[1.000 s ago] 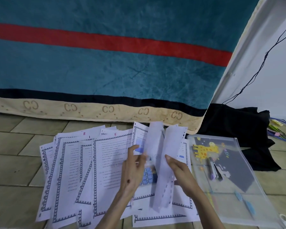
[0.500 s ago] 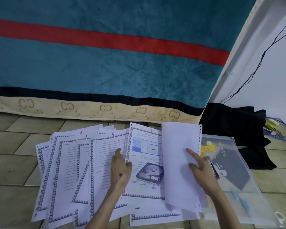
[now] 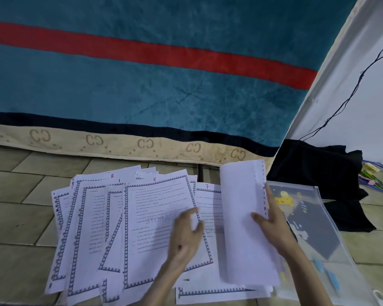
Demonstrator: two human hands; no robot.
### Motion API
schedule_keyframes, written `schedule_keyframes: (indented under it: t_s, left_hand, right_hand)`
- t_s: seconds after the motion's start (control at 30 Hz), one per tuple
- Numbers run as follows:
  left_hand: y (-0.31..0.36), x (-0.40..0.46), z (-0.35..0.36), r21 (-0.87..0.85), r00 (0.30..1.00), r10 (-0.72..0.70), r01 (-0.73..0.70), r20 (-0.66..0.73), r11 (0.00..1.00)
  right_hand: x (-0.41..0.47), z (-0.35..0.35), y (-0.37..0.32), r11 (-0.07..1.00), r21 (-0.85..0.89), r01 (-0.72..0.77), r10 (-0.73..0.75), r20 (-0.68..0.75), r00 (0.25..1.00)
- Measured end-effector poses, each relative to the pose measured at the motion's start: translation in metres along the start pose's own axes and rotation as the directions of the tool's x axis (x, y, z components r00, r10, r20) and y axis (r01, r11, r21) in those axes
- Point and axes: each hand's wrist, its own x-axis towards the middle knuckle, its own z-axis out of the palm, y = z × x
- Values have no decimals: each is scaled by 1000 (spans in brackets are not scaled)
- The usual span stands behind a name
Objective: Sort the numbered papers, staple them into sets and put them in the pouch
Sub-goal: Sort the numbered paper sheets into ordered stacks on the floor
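Numbered papers (image 3: 128, 228), fanned and overlapping on the tiled floor (image 3: 16, 217) in front of you; handwritten numbers 8, 1, 5 and 7 show at their top edges. Judge these sheets as very light, thin and limp; they slide easily over one another, crease under a hard pinch, and a single sheet is best lifted by a free corner or long edge, with the neighbours pinned flat. One turned sheet (image 3: 243, 217), blank side up and curled at its top, stands over the right of the spread; its perforated edge faces the pouch. Your right hand (image 3: 272, 226) has its fingers nearly straight, the fingertips resting on that edge and steadying the sheet; no clear pinch is visible. Your left hand (image 3: 186, 235) lies with relaxed, slightly spread fingers on the sheet numbered 5 (image 3: 159, 221), beside the sheet numbered 7 (image 3: 208, 202); it is blurred, and it appears to press, not grasp. The clear zip pouch (image 3: 332, 246), printed with a giraffe, lies flat on the floor just right of the papers, partly under their right margin; treat it as slippery and floppy. A stapler cannot be made out with certainty.
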Motion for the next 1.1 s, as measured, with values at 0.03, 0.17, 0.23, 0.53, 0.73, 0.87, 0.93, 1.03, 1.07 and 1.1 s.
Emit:
schedule_keyframes:
  t_s: [0.03,0.17,0.23,0.53,0.73,0.87,0.93,1.03,1.07,1.1]
  left_hand:
    - [-13,4,-13,159,992,-36,55,-120,986]
    - [-44,9,-64,355,908,-309,399,-284,846]
    - [-48,14,-76,300,873,-415,480,-258,824]
    - [-58,18,-107,-86,895,-365,355,-255,931]
    - [-12,8,-63,-229,984,-108,73,-144,971]
    - [13,-3,-35,-100,972,20,-45,-234,994]
    - [15,-3,-41,-81,954,5,-31,-300,996]
    - [-2,8,-59,-71,954,-52,32,-295,997]
    - [-10,14,-61,-83,963,-89,70,-255,994]
    - [-21,21,-60,-107,972,-127,107,-198,988]
  right_hand:
    - [0,-4,3,1000,0,1,-1,-10,1000]
    - [2,-7,7,1000,-3,-2,2,-5,1000]
    - [3,-1,6,1000,-26,-1,1,23,1000]
    - [7,25,-2,974,-226,-7,27,86,996]
    - [9,20,-5,986,-163,-44,58,80,995]
    - [10,11,-8,987,-154,-53,62,55,997]
    - [8,3,-13,988,-146,-56,64,49,997]
    - [6,-9,-18,990,-116,-81,85,33,996]
    - [6,-11,-20,989,-122,-82,87,37,996]
    - [7,-12,-21,989,-123,-81,87,49,995]
